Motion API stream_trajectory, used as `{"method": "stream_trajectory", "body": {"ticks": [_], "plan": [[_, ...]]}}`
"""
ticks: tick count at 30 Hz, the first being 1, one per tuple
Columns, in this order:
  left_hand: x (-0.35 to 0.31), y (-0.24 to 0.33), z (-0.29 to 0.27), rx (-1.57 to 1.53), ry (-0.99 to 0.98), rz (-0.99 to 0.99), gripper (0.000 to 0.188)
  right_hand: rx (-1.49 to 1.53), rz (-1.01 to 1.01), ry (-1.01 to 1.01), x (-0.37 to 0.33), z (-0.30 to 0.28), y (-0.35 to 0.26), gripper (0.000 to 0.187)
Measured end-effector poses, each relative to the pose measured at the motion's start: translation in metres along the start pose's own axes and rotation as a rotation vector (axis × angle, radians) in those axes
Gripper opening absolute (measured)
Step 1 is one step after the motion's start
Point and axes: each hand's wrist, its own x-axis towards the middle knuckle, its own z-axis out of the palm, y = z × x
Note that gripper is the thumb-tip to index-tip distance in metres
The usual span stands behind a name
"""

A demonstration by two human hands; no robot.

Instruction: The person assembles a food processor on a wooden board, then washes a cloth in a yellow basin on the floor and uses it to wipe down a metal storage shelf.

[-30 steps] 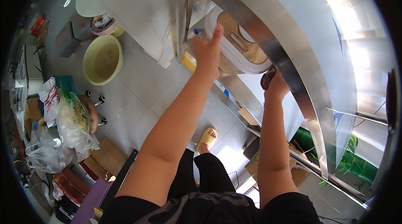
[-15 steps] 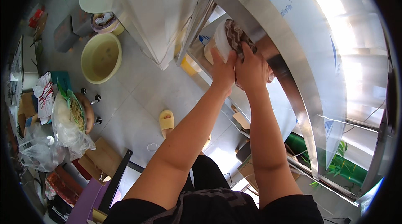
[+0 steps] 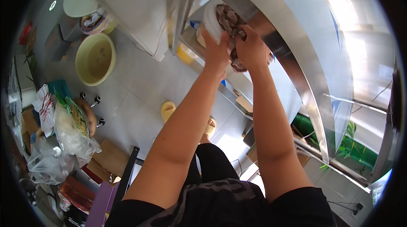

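Note:
A white round tub point(image 3: 210, 16) stands inside the stainless-steel cabinet, at the upper middle of the view. My left hand point(image 3: 217, 53) grips the near side of the tub, thumb and a finger apart around its edge. My right hand point(image 3: 252, 49) is closed on a bunched brown cloth with a pale pattern point(image 3: 229, 17). This cloth lies against the tub's right side, and a fold of it hangs below my fingers. The fingertips of both hands are partly hidden.
A curved steel frame point(image 3: 292, 61) with a film-covered panel arches over my right arm. At the left, a cream basin point(image 3: 96, 59) holding cloudy water stands on the tiled floor. Plastic bags with greens point(image 3: 72, 121) and a cardboard box point(image 3: 111, 159) lie lower left.
Both hands have moved slightly up and left in the view, which has shifted too. My right fingers now curl into the cloth, and a lower fold of it shows between my hands.

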Motion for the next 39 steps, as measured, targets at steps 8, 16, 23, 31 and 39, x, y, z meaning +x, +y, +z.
{"method": "stream_trajectory", "body": {"ticks": [8, 16, 23, 31, 39], "plan": [[-0.014, 0.002, -0.005, 0.171, 0.188, -0.055, 0.053, 1.936, 0.238, -0.309, -0.089, -0.012, 0.104, 0.04], [-0.077, -0.07, -0.081, 0.18, 0.364, -0.225, 0.056, 2.108, 0.813, -0.295, -0.11, 0.066, 0.232, 0.026], [-0.136, -0.123, -0.142, 0.161, 0.466, -0.382, 0.048, 0.787, 0.814, -0.316, -0.068, 0.103, 0.286, 0.049], [-0.179, -0.146, -0.164, 0.134, 0.574, -0.404, 0.037, -0.152, -0.077, -0.127, -0.096, 0.138, 0.244, 0.072], [-0.194, -0.144, -0.163, 0.076, 0.601, -0.397, 0.034, -0.08, -0.064, -0.094, -0.063, 0.162, 0.205, 0.059]]}}
